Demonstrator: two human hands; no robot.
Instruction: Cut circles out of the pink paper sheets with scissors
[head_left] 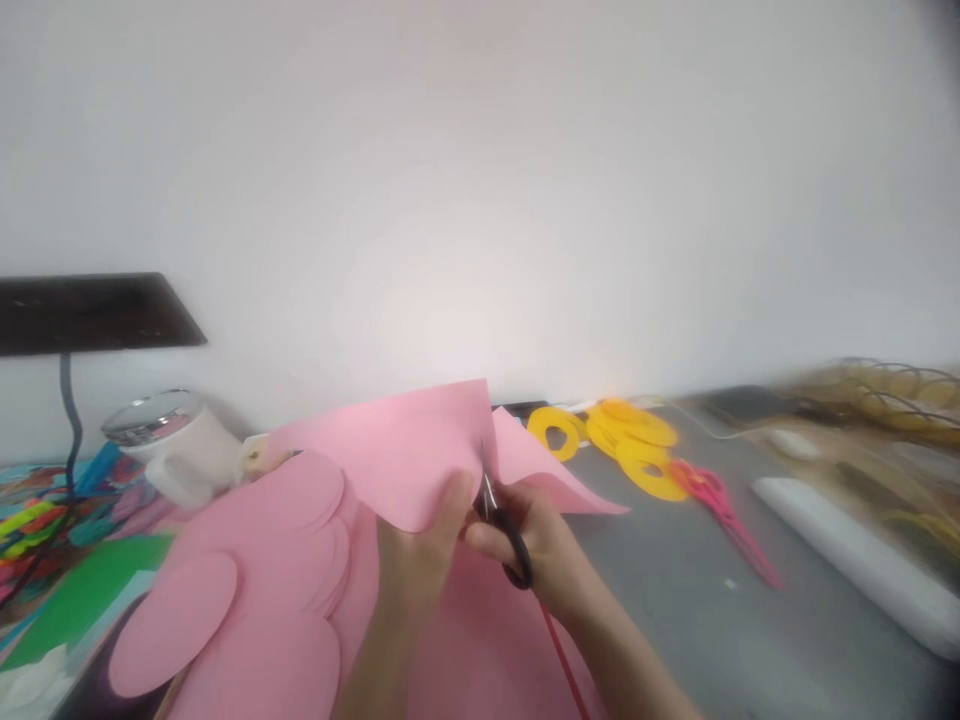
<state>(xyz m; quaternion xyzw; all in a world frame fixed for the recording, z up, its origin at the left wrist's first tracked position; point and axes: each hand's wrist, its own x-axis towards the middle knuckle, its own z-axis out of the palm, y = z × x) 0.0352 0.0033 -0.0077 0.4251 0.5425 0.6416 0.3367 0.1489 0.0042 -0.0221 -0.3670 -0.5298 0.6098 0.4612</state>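
My left hand pinches the lower edge of a raised pink sheet, fingers closed on it. My right hand grips small black-handled scissors, whose blades point up into a cut in that sheet. Several pink cut-out circles lie overlapping below and to the left of my hands, on more pink sheet.
Yellow rings and red-pink scissors lie on the grey table to the right. A white roll is further right. A white mug, green paper and colourful scraps sit left. A white wall stands behind.
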